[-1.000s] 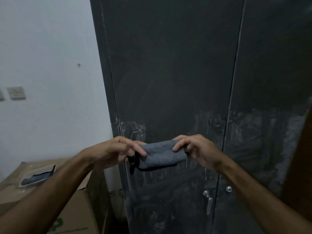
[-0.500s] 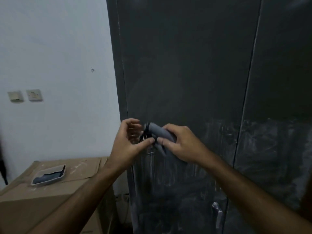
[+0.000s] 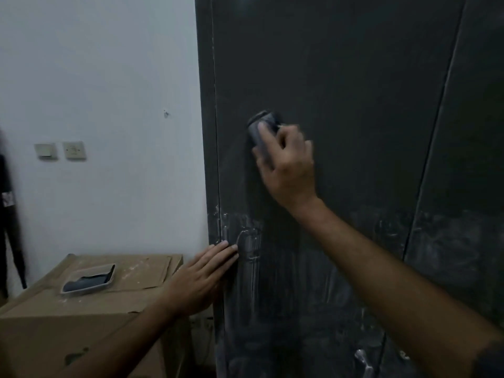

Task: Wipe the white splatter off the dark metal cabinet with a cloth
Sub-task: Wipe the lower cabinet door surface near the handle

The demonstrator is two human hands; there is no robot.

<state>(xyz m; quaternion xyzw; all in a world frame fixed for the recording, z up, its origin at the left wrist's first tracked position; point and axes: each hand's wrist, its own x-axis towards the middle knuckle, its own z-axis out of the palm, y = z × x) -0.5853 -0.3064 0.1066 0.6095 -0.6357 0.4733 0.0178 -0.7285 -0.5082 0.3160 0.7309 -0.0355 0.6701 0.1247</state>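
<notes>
The dark metal cabinet [image 3: 354, 77] fills the right of the view, with two tall doors. White splatter [image 3: 249, 241] streaks its lower half, thickest near the left edge. My right hand [image 3: 286, 165] presses a folded grey cloth [image 3: 260, 128] against the left door, above the streaks; its fingers lie over the cloth and the thumb side grips it. My left hand [image 3: 203, 276] rests flat on the cabinet's left edge, fingers straight, fingertips beside the splatter.
A cardboard box [image 3: 81, 317] stands left of the cabinet, carrying a white tray [image 3: 87, 279] with a dark cloth in it. Two wall switches [image 3: 61, 150] sit on the white wall. A door handle [image 3: 364, 361] shows at the bottom.
Both hands were folding the cloth together. Now my right hand alone has lifted it up against the door, and my left hand has let go and dropped to the cabinet's edge.
</notes>
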